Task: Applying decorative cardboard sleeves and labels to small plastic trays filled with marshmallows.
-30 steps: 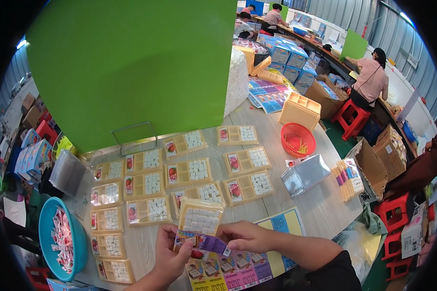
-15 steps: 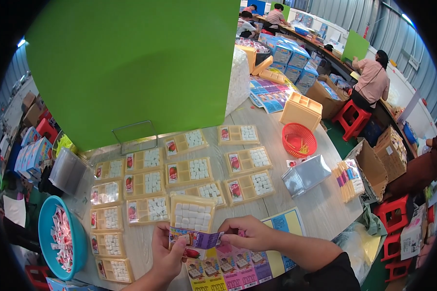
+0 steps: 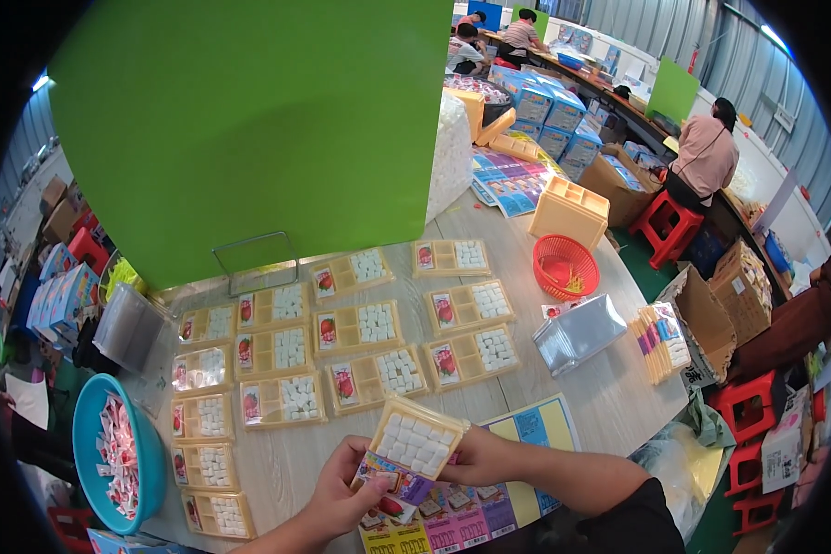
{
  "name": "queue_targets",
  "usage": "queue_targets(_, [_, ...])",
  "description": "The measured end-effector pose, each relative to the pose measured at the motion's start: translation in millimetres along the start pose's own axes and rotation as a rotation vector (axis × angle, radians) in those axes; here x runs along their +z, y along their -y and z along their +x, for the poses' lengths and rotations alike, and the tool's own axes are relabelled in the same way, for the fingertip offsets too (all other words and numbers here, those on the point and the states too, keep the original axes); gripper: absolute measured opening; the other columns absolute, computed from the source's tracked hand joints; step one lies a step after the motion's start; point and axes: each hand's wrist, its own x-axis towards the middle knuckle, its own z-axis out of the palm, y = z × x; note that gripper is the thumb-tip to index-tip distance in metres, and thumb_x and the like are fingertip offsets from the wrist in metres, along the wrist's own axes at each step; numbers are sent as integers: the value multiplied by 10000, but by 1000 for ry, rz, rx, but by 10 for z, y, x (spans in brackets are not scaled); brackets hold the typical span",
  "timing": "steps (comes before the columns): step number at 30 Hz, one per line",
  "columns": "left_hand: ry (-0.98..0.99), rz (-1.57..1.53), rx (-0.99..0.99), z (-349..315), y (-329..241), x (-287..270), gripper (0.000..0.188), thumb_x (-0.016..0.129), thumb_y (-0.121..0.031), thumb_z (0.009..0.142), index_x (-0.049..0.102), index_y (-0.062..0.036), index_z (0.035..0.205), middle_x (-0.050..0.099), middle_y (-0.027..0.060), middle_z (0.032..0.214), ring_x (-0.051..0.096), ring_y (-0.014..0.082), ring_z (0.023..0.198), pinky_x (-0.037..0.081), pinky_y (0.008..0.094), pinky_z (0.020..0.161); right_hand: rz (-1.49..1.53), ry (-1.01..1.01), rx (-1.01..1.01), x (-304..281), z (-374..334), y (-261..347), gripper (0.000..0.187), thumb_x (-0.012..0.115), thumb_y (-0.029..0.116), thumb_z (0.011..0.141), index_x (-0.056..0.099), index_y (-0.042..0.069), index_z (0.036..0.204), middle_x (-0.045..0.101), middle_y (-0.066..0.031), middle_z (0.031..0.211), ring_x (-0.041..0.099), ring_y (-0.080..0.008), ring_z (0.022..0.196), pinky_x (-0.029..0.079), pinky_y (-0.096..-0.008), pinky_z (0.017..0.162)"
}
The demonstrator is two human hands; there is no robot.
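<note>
In front of me I hold a cream plastic tray [image 3: 419, 441] with white marshmallow-like pieces in its upper part. A purple printed card [image 3: 399, 479] lies across its lower part, and a strawberry picture shows below that. My left hand [image 3: 349, 487] grips the lower left side, its thumb pressed on the card. My right hand [image 3: 474, 456] is closed on the right side of the tray, most of its fingers hidden behind it. Under my hands lies a sheet of printed cards [image 3: 475, 517] in yellow, pink and purple.
Several filled trays [image 3: 358, 327] stand in rows beyond my hands. A teal basin [image 3: 81, 443] of small packets is at left, near a green panel [image 3: 249, 138]. To the right are a red basket [image 3: 566, 267], clear plastic sleeves [image 3: 582, 334] and bundled cards [image 3: 660, 342]. People work farther back.
The held tray has tilted clockwise and shifted right and toward me. My right hand has gone from the card's right edge to the tray's right side. My left hand keeps its grip.
</note>
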Motion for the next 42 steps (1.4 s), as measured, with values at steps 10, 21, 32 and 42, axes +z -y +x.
queue_targets(10, [6,123,-96,2,-52,68,378,567,-150,1006,351,-9,1282,554,114,1176,650,152,941,603,285,738,-127,2,-59,-32,-10,-3,300,633,115,965,613,45,1257,686,-124,1118,677,-169,892,544,-305,749])
queue_targets(21, [111,364,-187,30,-108,125,294,442,-186,1042,382,11,1251,586,93,1029,641,119,813,541,258,679,-96,55,-1,-67,19,88,234,669,146,947,659,24,1146,705,-153,968,690,-195,819,537,-325,713])
queue_targets(32, [93,389,-166,30,-137,211,322,385,-222,1035,391,-11,1278,554,49,970,541,81,750,477,236,660,-254,82,-9,-82,26,149,227,669,167,937,651,43,1126,682,-158,934,681,-304,792,531,-366,707])
queue_targets(42, [69,363,-164,54,-40,150,298,393,-169,1050,388,-6,1299,565,70,1069,593,109,871,522,274,739,-539,-3,-100,-87,22,168,197,681,223,913,655,103,1067,678,-131,924,664,-364,811,533,-421,693])
